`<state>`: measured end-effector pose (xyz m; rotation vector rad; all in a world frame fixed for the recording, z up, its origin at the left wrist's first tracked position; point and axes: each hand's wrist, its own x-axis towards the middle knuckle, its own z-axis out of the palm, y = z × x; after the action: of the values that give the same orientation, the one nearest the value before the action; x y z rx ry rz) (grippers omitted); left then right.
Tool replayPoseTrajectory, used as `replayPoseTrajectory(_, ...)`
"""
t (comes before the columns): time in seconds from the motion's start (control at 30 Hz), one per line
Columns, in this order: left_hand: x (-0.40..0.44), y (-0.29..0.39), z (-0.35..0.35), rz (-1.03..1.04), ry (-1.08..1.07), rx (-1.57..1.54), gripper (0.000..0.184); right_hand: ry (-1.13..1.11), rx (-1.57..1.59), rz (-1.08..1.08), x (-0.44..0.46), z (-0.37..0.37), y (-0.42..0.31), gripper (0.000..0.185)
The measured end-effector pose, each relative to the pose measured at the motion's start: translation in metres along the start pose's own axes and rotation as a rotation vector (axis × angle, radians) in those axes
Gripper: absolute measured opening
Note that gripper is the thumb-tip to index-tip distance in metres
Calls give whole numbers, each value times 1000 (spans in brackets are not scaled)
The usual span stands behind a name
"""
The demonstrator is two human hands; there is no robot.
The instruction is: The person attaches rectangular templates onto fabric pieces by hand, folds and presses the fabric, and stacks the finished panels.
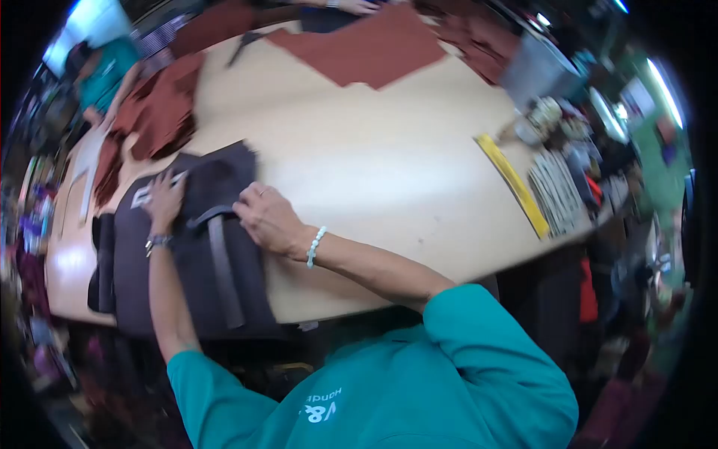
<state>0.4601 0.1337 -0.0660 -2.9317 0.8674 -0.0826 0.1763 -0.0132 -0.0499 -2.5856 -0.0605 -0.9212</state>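
Dark fabric [179, 277] lies over the left part of the pale table and hangs at its front edge. My left hand [164, 198] rests flat on it with fingers spread, beside a white printed mark [140, 196]. At the fabric's right side, my right hand [265, 217] is closed, its fingertips at the end of a dark curved strip or handle [211, 216]; the blur hides how it is held. Below that, a long grey strip [225, 273] runs down the fabric.
Red-brown cloth lies at the left [161, 108] and far side [366, 45] of the table [389, 187]. A yellow strip [512, 183] and a stack of pale pieces [555, 193] are at right. A person [108, 75] stands far left; another person's hand [359, 7] shows at top.
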Motion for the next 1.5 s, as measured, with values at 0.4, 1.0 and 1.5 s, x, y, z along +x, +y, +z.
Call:
replayPoseTrajectory(0.4,33,66,-26,492,856,-243,52,213,-132,603,-200,-198,67,21)
replayPoseTrajectory(1.0,-36,495,-149,601,177,-211,20,48,-130,912,-207,-218,34,31)
replayPoseTrajectory(1.5,-45,494,-158,878,228,0,19,407,-281,613,-243,-239,70,24)
